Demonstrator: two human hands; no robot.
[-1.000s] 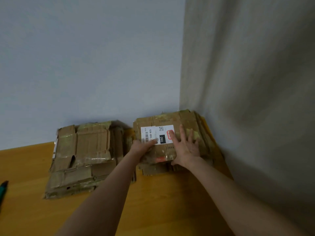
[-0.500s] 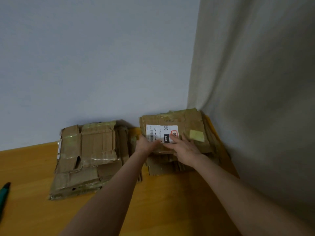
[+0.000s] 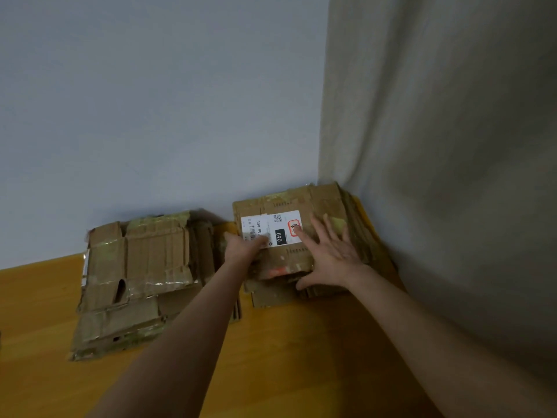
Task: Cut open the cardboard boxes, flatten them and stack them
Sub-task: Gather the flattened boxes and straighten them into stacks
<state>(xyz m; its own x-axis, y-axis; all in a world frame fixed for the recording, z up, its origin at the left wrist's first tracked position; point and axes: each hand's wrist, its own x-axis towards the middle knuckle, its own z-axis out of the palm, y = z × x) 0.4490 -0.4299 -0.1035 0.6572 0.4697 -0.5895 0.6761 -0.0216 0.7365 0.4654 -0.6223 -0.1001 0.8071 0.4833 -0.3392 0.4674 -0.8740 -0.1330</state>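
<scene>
Just right of the frame's centre, the right stack (image 3: 355, 212) of flattened cardboard sat on the table (image 3: 286, 357), pushed into the corner where the wall (image 3: 150, 101) met the curtain (image 3: 452, 176). The top flattened box (image 3: 286, 260), the one carrying a white shipping label (image 3: 271, 229), lay on that pile. The left hand (image 3: 244, 248) gripped its left edge, thumb laid over the label, though blur hid the fingers underneath. The right hand (image 3: 331, 254) lay flat on the cardboard, fingers straight and spread wide, pressing down. The left stack (image 3: 141, 267) stood just beside it at centre left, ragged and fanned out toward the bottom of the frame. The risk from here was probably spring-back: creased, taped panels tend to lift once pressure goes, so the top piece could pop up or skid toward the near edge. The lower sheets already jutted out below the right hand, so an uneven push might shear the pile further. A sideways shove could also nudge it into the neighbouring stack.
</scene>
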